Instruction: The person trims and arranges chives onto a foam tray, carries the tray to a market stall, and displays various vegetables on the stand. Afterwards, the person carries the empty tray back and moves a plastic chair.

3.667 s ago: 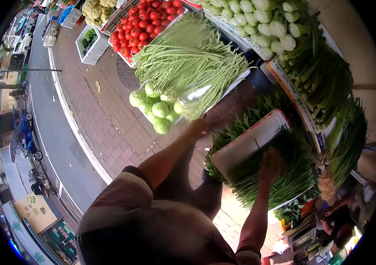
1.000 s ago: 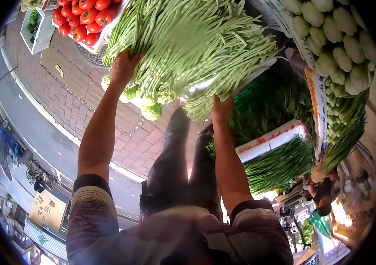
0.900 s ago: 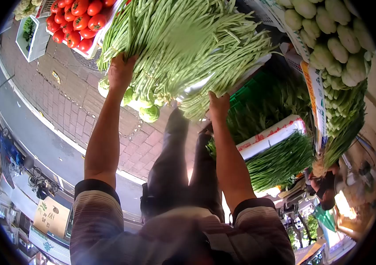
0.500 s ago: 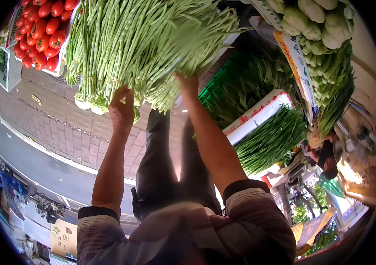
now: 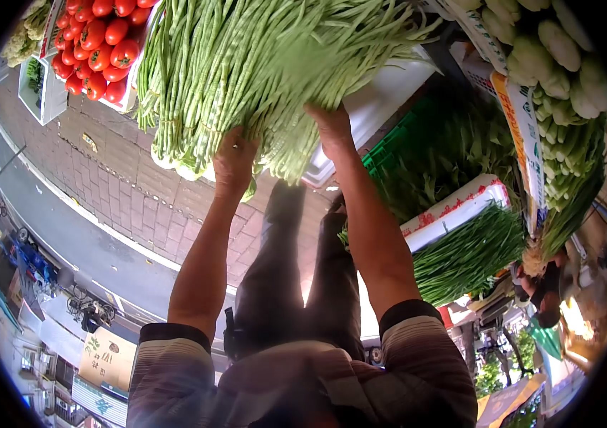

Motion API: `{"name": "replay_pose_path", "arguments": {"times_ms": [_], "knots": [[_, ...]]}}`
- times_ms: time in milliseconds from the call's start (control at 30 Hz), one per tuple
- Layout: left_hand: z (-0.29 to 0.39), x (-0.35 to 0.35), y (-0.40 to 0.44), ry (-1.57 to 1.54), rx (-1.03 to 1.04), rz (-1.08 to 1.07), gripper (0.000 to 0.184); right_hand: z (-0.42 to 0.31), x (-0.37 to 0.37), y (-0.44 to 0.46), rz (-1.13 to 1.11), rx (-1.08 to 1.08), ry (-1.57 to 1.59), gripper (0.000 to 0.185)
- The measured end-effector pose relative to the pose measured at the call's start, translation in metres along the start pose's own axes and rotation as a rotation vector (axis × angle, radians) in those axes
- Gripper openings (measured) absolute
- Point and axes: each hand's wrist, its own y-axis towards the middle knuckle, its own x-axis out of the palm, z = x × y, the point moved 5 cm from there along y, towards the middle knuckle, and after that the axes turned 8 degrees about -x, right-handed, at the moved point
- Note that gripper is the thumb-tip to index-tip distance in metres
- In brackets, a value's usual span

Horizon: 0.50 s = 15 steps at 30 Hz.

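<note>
Long green yard-long beans (image 5: 246,78), gathered in bundles, lie side by side in a thick layer in front of me. My left hand (image 5: 235,158) is at their near ends, fingers curled in against a bundle and partly hidden by it. Against the right side of the same bundles, my right hand (image 5: 332,130) is closed around the outer beans, its fingertips out of sight. A white tray (image 5: 389,96) shows under and to the right of the beans. Pale green round vegetables (image 5: 175,162) peek out below the near ends at the left.
Red tomatoes (image 5: 100,50) fill a box on the left. To the right stand a green crate (image 5: 396,143) of leafy greens, a white foam box (image 5: 453,212) by green chives (image 5: 471,253), and a carton (image 5: 513,121) near pale gourds. Brick paving (image 5: 125,192) runs along the left.
The beans have shifted left against the white tray, baring more of it on the right. Both hands stay at the beans, and the whole view has swung somewhat.
</note>
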Motion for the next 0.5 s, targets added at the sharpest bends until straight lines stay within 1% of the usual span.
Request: {"name": "replay_pose_path", "arguments": {"times_ms": [67,100,200,233,333,367,400,467,500], "knots": [[-0.006,0.007,-0.008,0.05,0.064,0.07,0.036,0.019,-0.016,-0.01,0.094,0.083,0.036,0.053],[-0.005,0.005,-0.015,-0.12,-0.006,0.025,0.033,0.025,-0.019,-0.012,0.129,0.145,0.039,0.046],[0.001,-0.009,-0.031,-0.085,-0.008,0.109,0.03,0.028,-0.014,-0.009,0.061,0.074,0.164,0.046],[-0.001,-0.016,-0.032,-0.03,-0.01,0.128,0.029,0.006,-0.003,-0.015,0.078,0.042,0.18,0.045],[-0.018,-0.02,-0.031,0.004,0.03,0.156,0.031,0.012,0.017,-0.02,0.117,0.135,0.243,0.044],[-0.025,-0.018,-0.031,-0.051,0.007,0.112,0.036,0.016,0.023,-0.023,0.157,0.138,0.157,0.044],[-0.029,-0.018,-0.032,-0.013,-0.012,0.145,0.038,0.025,0.021,-0.027,0.137,0.104,0.157,0.045],[-0.03,-0.022,-0.027,0.05,-0.037,0.222,0.043,0.038,0.014,-0.025,0.086,0.017,0.154,0.046],[-0.03,-0.02,-0.022,0.098,-0.033,0.198,0.05,0.03,0.014,-0.025,0.012,0.003,0.174,0.048]]}}
